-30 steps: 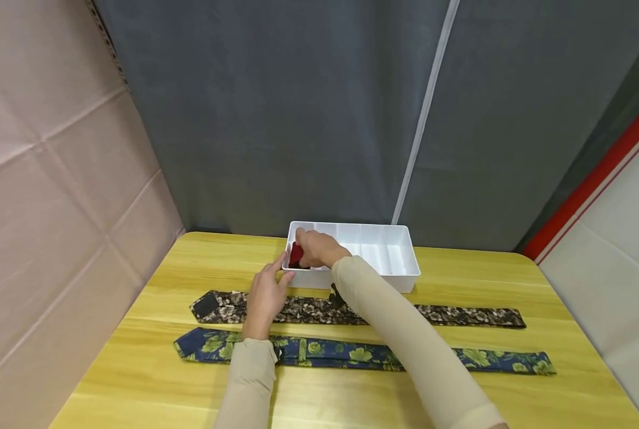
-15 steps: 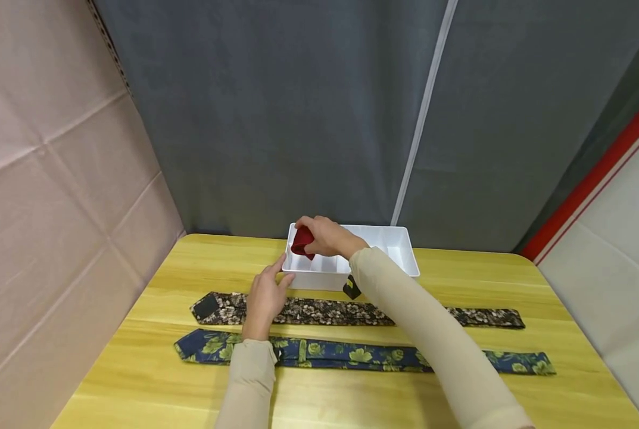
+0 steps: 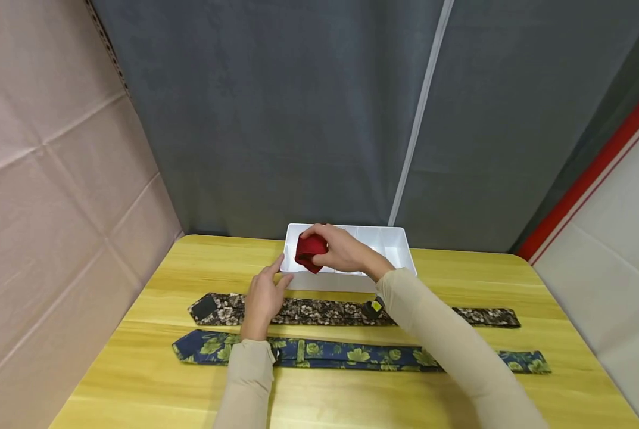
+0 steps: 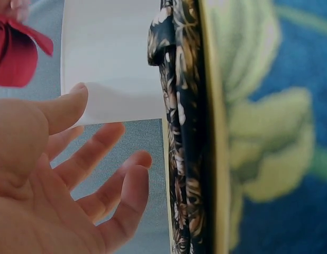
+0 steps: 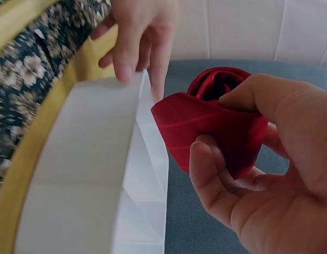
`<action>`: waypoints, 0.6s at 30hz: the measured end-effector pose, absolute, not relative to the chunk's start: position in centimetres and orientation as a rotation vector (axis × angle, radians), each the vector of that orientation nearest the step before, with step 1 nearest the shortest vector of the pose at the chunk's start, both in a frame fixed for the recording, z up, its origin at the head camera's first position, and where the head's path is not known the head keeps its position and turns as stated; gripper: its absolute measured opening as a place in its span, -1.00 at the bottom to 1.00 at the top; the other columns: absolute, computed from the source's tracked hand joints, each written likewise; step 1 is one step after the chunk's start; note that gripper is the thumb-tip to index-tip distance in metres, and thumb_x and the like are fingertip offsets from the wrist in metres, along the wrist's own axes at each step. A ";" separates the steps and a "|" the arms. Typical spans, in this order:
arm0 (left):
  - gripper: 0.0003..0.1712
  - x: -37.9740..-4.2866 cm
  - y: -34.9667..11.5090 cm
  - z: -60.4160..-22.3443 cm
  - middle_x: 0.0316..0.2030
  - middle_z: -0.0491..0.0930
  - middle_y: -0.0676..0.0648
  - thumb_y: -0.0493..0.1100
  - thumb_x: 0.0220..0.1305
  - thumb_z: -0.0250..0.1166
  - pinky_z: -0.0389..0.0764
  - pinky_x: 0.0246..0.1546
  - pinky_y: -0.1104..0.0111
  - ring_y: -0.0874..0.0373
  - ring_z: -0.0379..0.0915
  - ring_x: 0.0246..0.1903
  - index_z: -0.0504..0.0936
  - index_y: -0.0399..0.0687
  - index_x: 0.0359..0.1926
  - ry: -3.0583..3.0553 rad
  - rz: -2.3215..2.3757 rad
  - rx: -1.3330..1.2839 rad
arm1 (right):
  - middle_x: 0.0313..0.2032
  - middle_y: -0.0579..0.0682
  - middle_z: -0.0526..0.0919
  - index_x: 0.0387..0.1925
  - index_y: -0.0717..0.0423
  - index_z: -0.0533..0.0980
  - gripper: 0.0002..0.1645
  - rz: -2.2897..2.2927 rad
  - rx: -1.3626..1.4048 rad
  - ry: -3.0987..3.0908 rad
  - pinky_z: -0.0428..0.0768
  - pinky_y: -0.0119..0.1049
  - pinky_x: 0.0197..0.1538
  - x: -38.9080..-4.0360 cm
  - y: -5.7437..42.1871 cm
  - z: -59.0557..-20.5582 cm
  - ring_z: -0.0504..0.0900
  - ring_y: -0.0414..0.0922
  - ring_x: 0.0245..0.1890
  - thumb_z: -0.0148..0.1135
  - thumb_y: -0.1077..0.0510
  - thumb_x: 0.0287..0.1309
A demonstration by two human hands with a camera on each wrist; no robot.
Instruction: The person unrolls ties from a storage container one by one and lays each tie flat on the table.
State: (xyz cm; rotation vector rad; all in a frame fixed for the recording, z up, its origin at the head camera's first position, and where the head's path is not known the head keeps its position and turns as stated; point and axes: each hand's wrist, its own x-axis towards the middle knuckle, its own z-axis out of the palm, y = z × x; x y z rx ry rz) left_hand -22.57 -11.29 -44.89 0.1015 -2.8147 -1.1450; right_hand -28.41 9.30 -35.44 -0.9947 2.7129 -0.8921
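A dark red rolled necktie (image 5: 211, 124) is held in my right hand (image 3: 343, 249), the thumb at the roll's top and the fingers curled beneath. In the head view this roll (image 3: 311, 250) is over the left part of a white divided box (image 3: 330, 282). My left hand (image 3: 264, 296) touches the box's near left corner, its thumb at the front wall and its fingers along the left end. The left wrist view shows those fingers (image 4: 108, 138) loosely bent beside the white wall (image 4: 113, 58).
A brown floral necktie (image 3: 319, 311) lies flat in front of the box. Nearer to me, a navy necktie with green flowers (image 3: 359, 356) lies parallel to it. Behind the wooden table (image 3: 153, 381) hangs a grey curtain (image 3: 276, 119).
My right hand has lifted the red rolled necktie up out of the box's left compartment and shifted slightly right with it. The left hand stays at the box corner.
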 end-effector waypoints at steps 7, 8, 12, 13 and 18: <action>-0.33 -22.7 -11.5 -44.8 0.36 0.50 -0.17 0.05 0.51 0.19 0.55 0.13 -0.16 -0.25 0.46 0.29 0.24 0.27 0.55 -2.808 -1.146 0.101 | 0.14 0.05 0.58 0.23 0.04 0.44 -0.45 -1.010 -1.014 2.693 0.68 -0.22 0.01 -25.1 11.1 -37.0 0.59 -0.05 0.02 0.30 0.21 0.20; -0.33 -22.7 -11.5 -44.8 0.36 0.49 -0.17 0.05 0.51 0.19 0.55 0.12 -0.16 -0.26 0.46 0.29 0.24 0.28 0.56 -2.812 -1.142 0.102 | 0.14 0.06 0.58 0.23 0.04 0.44 -0.45 -1.019 -1.011 2.690 0.68 -0.22 0.01 -24.6 11.3 -37.3 0.59 -0.05 0.02 0.29 0.22 0.20; -0.32 -22.7 -11.6 -44.9 0.37 0.48 -0.18 0.04 0.51 0.19 0.56 0.11 -0.15 -0.26 0.47 0.27 0.22 0.30 0.56 -2.823 -1.126 0.106 | 0.13 0.03 0.57 0.19 0.00 0.44 -0.48 -1.060 -0.995 2.673 0.68 -0.26 -0.02 -22.6 11.8 -38.4 0.59 -0.08 0.02 0.30 0.22 0.19; -0.32 -22.7 -11.7 -44.9 0.37 0.49 -0.18 0.05 0.51 0.19 0.57 0.10 -0.15 -0.26 0.49 0.26 0.22 0.30 0.56 -2.824 -1.123 0.106 | 0.12 0.01 0.58 0.18 -0.02 0.44 -0.48 -1.075 -0.993 2.669 0.68 -0.27 -0.03 -22.1 11.9 -38.6 0.59 -0.09 0.01 0.30 0.22 0.18; -0.32 -22.8 -11.7 -44.9 0.36 0.50 -0.17 0.06 0.51 0.18 0.58 0.05 -0.12 -0.24 0.52 0.23 0.22 0.31 0.56 -2.817 -1.124 0.114 | 0.11 0.01 0.58 0.16 -0.03 0.44 -0.48 -1.179 -0.993 2.618 0.68 -0.34 -0.05 -19.5 12.3 -39.4 0.61 -0.10 -0.02 0.30 0.25 0.15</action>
